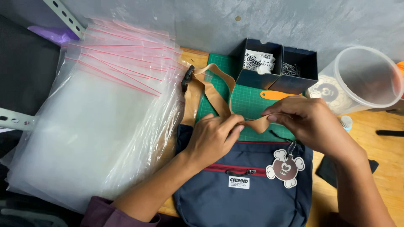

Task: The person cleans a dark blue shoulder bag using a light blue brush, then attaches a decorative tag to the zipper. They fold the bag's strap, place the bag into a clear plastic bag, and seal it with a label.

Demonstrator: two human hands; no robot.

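- Head view, as I am watching from my remote station: the left hand point(212, 136) is pinching the tan strap point(219, 101) with thumb and fingers closed together on it, just above the top edge of the navy bag point(235, 197).
- The right hand point(309, 122) is meeting it from the other side, its fingertips point(273, 117) clamped on the same fold of strap, so both hands are nearly touching over the green cutting mat point(248, 101).
- The strap is looping away from the hands toward the back of the mat, ending at a black buckle point(186, 78) near the bench's left part.
- The bag is lying flat on the wooden bench point(378, 147), front up, with a red zipper point(235, 169) running across it and a skull-and-bones tag point(285, 167) hanging from a small chain at its upper right.
- A thick stack of clear zip bags point(97, 113) with red seal lines is sitting just left of the bag.
- Two dark open boxes point(275, 67) are standing behind the mat, with an orange tool point(273, 95) lying before them.
- A clear plastic tub point(362, 77) is lying on its side at the right.
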